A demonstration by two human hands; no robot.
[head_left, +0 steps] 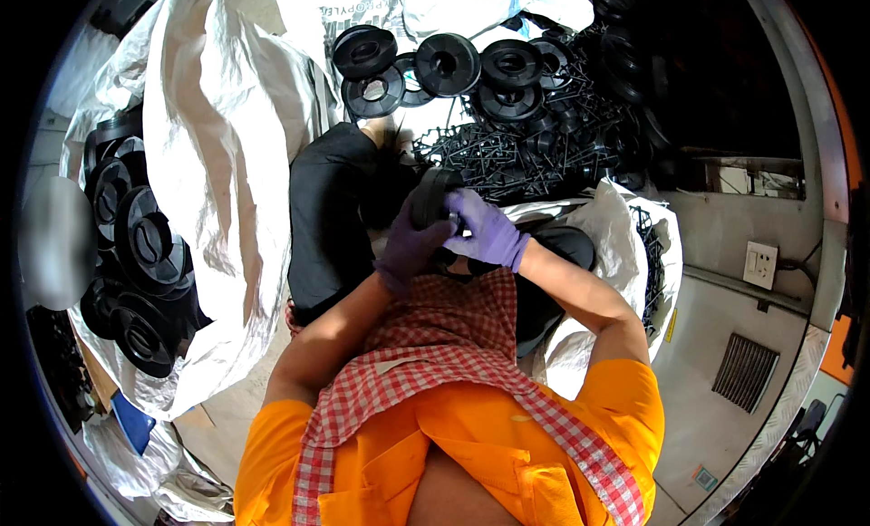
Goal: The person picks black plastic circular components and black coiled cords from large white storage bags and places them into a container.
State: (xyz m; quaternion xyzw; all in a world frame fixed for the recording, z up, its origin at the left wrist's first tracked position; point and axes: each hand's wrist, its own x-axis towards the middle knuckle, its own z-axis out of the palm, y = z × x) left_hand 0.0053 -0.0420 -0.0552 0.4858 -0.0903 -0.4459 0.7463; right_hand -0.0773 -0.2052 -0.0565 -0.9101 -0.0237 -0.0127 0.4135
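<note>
Gloved left hand (pixel 410 245) and right hand (pixel 485 231) grip round black disc (pixel 433 198).

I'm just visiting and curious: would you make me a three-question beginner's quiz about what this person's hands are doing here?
1. True or false: both hands wear purple gloves.
2. What do the left hand and right hand hold between them?
A. a round black plastic part
B. a white sack
C. a red checked cloth
3. Fill in: the big white sack on the person's left holds more round black ____.

Key
1. True.
2. A: both hands close on the round black part, above the lap.
3. Discs; more lie in the pile of discs ahead, beside a heap of thin black plastic pieces.
</note>
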